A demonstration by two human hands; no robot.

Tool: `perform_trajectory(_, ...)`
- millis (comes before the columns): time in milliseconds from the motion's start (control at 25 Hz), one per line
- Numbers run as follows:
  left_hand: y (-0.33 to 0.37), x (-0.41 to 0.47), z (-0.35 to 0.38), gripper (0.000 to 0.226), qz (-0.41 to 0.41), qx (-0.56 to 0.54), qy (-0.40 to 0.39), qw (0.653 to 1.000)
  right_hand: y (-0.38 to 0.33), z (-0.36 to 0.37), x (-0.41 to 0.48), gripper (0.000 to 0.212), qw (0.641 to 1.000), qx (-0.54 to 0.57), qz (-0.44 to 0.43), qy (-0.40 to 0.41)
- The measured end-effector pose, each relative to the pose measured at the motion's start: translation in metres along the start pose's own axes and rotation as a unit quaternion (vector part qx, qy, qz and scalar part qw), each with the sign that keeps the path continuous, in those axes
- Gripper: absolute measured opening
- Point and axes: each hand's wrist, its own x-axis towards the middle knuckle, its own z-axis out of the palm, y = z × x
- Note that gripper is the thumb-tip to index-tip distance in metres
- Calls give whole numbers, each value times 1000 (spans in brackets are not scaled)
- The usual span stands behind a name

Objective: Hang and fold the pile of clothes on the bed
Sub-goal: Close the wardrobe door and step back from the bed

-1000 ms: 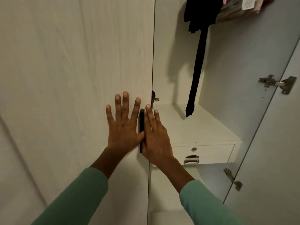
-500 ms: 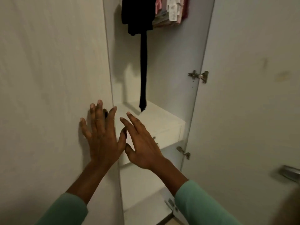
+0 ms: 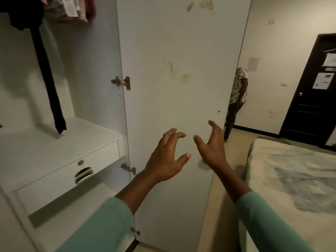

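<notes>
My left hand [image 3: 168,157] and my right hand [image 3: 211,147] float side by side in front of the open white wardrobe door [image 3: 178,70], fingers loosely spread, holding nothing. Inside the wardrobe a black garment [image 3: 46,70] hangs down with a long strip reaching almost to the shelf, and several pink and patterned clothes [image 3: 72,8] hang at the top. The bed [image 3: 294,171], covered in a pale patterned sheet, lies at the right. No pile of clothes shows on the visible part of the bed.
A white drawer unit [image 3: 60,166] with a metal handle sits inside the wardrobe at the left. Another person [image 3: 236,100] stands beyond the wardrobe door. A dark room door [image 3: 312,99] with papers on it is at the far right. Beige floor runs between wardrobe and bed.
My hands have left the left wardrobe door, and my view has swung right, so the open right door, the bed and the room have come into sight.
</notes>
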Motion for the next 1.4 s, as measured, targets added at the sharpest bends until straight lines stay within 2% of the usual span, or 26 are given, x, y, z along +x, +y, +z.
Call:
perform_trajectory(120,27,54,60,74,-54,-7,2,999,36,-39,53,92,998,19,41,-41)
perform_trajectory(280,48,109,120,88,-105,36,6,994,68,-69,114,103,983,123,64,-117)
perform_trajectory(400,61,123,139,92,-123,54,32,990,95,-79,134,98,970,165,74,-166)
perform_trajectory(480,63,126,146,92,-126,66,25,990,111,-83,139,98,958,204,97,-179)
perform_trajectory(560,67,128,150,93,-149,83,13,985,117,-84,142,95,945,214,104,-224)
perform_trajectory(680,73,126,152,95,-171,90,13,981,112,-78,131,73,938,256,98,-214)
perform_trajectory(800,80,107,146,102,-136,100,52,984,102,-83,92,50,953,264,36,-142)
perform_trajectory(880,84,77,141,114,-93,71,98,988,92,-81,55,41,957,259,-54,-120)
perform_trajectory(960,85,35,130,122,-76,29,182,980,67,-72,17,31,941,273,-152,-133)
perform_trajectory(1080,65,-35,79,96,-66,-1,302,951,16,-31,-27,24,908,266,-296,-132)
perform_trajectory(1120,53,-59,55,89,-74,13,322,944,-3,-10,-39,27,899,246,-343,-118)
perform_trajectory(1200,28,-109,5,89,-146,84,375,912,-46,39,-59,43,874,245,-404,-111)
perform_trajectory(1320,-2,-166,-60,110,-305,188,483,799,-112,116,-85,77,862,239,-408,-185)
perform_trajectory(1400,-25,-193,-104,119,-383,235,516,730,-158,169,-104,85,862,187,-415,-226)
